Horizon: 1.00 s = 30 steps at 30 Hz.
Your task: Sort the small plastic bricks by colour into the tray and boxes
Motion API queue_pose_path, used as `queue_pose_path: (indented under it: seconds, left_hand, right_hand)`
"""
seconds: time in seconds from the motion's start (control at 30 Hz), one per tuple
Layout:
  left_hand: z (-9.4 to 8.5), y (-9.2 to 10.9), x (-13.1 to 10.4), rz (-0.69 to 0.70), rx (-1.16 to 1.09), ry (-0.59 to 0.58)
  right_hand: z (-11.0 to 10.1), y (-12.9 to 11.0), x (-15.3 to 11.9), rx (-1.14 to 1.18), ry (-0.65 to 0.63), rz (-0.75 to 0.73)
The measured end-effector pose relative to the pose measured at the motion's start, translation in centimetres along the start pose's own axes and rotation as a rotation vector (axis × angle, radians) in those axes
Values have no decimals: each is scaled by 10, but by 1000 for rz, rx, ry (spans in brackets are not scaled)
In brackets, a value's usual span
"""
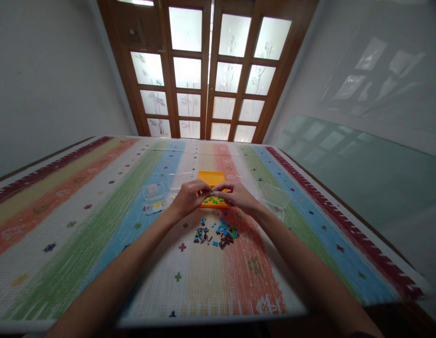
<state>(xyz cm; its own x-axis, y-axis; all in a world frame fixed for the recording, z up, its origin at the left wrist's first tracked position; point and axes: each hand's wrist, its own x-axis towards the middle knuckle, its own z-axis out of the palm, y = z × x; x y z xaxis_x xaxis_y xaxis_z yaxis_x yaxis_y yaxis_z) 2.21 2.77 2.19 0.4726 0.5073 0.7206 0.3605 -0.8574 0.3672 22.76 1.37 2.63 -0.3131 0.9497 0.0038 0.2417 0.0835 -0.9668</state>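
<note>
My left hand (189,197) and my right hand (237,195) meet over an open orange box (211,176). Both are closed, fingertips pinched together around a tiny green brick (212,191), mostly covered by the fingers. Beneath them, several loose green bricks (214,200) lie in the box's near part. Closer to me on the cloth are two loose heaps: small blue and brown bricks (202,234) on the left, and a larger blue, brown and green pile (226,234) on the right.
A clear plastic box (154,206) with yellow pieces stands open left of my hands. Another clear box (276,197) sits open on the right, partly behind my forearm. A striped cloth (98,234) covers the table, and glazed wooden doors (207,70) rise beyond it.
</note>
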Motion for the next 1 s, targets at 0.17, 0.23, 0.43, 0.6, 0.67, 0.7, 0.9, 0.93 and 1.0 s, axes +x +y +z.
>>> queue_pose_path:
  seconds: [0.17, 0.23, 0.43, 0.6, 0.67, 0.7, 0.9, 0.93, 1.0]
  left_hand:
    - [-2, -5, 0, -56, 14, -71]
    - [-2, -8, -2, -77, 23, -81]
    - [1, -14, -5, -152, 51, -90]
    - [-1, -16, -5, -204, 85, -88]
    - [-1, -17, -5, -217, 93, -82]
    - [-1, -18, -5, -224, 95, -77]
    - [-1, -21, -10, -253, 84, -62]
    - [-1, -22, -11, -254, 81, -63]
    - [-1, -24, -12, -251, 75, -66]
  right_hand:
    - [-8, 4, 12, -410, 28, -183]
    - [-10, 4, 15, -667, 50, -218]
    - [-5, 2, 17, -1257, 30, -35]
    - [0, 2, 21, -1336, 6, 36]
    - [0, 3, 23, -1347, 2, 48]
    - [0, 4, 24, -1352, 1, 55]
    - [-1, 5, 27, -1357, -17, 71]
    - [-2, 5, 26, -1353, -22, 68]
    - [-4, 4, 24, -1343, -26, 61]
